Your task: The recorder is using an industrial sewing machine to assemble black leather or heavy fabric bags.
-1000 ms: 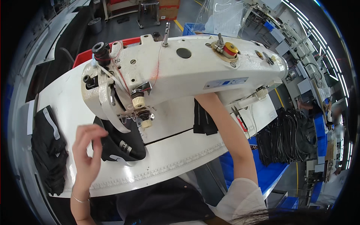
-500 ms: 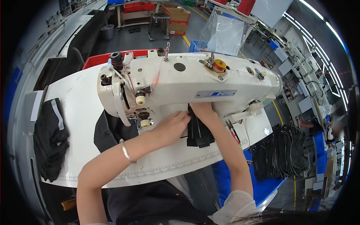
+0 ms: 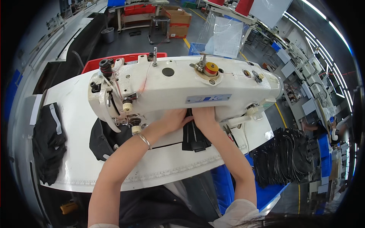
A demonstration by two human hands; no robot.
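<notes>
Under the arm of a white sewing machine (image 3: 163,91), my two hands meet at a bundle of black fabric strips (image 3: 194,140), whose near ends lie on the white table. My left hand (image 3: 174,120), below a silver bangle (image 3: 144,141), is closed with its thumb against the strips' left side. From the right, my right hand (image 3: 204,116) is closed over their upper part; the machine arm hides its fingertips. A black fabric piece (image 3: 102,140) lies left of the needle area. Beside my right forearm are dark-bladed snips (image 3: 229,133).
A folded black garment piece (image 3: 49,146) lies at the table's left end. At right, a heap of black strips with pale edges (image 3: 281,159) rests on a blue surface (image 3: 266,192). A red bin (image 3: 91,64) stands behind the machine. A ruler scale (image 3: 167,171) runs along the front edge.
The view has shifted slightly, so the machine sits further left. My left hand has moved further under the machine arm, and both hands are closer together at the strips.
</notes>
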